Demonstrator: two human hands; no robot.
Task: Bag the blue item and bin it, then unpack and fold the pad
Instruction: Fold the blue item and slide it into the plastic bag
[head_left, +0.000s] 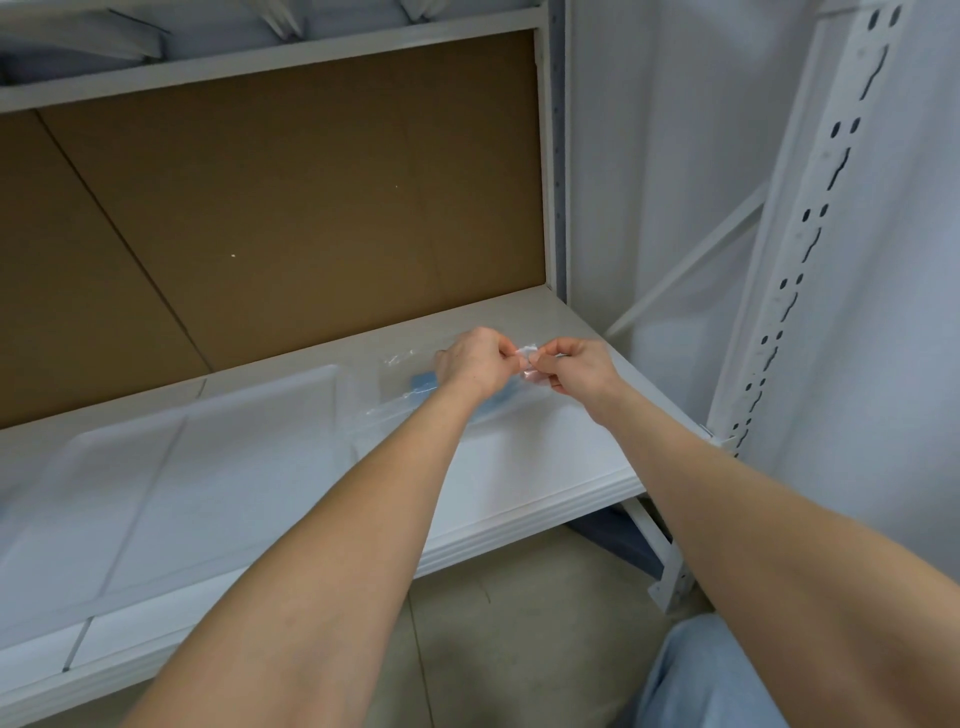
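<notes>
A clear plastic bag (400, 384) lies on the white shelf (545, 467) with a blue item (423, 383) inside it, mostly hidden under my left wrist. My left hand (475, 361) and my right hand (576, 366) meet above the bag's right end. Both pinch a small crumpled piece of clear plastic (530, 359) between thumb and fingers. A large white flat pad or tray (182, 467) rests on the shelf to the left of the bag.
Brown board (285, 208) backs the shelf. A white perforated upright (810, 260) and a diagonal brace stand at the right, with white sheeting behind. The floor (493, 623) shows below the shelf edge, and my knee in jeans (717, 680) at lower right.
</notes>
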